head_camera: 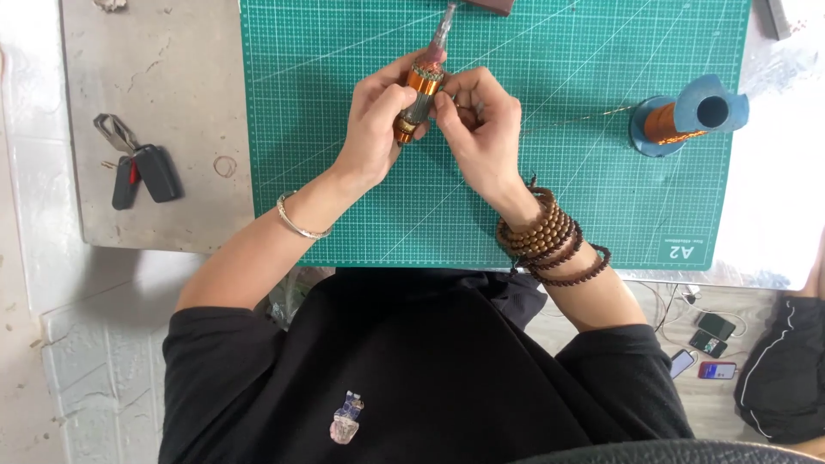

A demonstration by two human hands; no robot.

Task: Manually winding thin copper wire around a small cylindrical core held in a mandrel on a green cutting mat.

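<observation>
Two hands meet near the top centre of the frame, both closed on the same thing: a small motor armature [420, 94] wound with copper wire, its shaft pointing up toward the top edge. My left hand [376, 129] wraps the armature from the left, fingers curled round its body and thumb laid along the windings. My right hand [481, 129] closes in from the right, fingertips pinched against the lower part of the core; whether they also grip a strand of wire I cannot tell. I hold the armature just above the green cutting mat [550, 198], which fills the upper middle of the frame and carries a white grid and a white size label in its lower right corner. At the right edge of the mat stands a blue spool [687, 116] of copper wire, lying tilted with its hollow end facing the camera, and a thin strand runs from it toward my hands. A silver bangle [296, 225] sits on my left wrist, and brown bead bracelets [550, 241] ring my right. At the left, on the grey slab [155, 103], lies a bunch of keys with dark fobs [142, 172]. In the lower right, three phones [706, 348] lie on the floor.
</observation>
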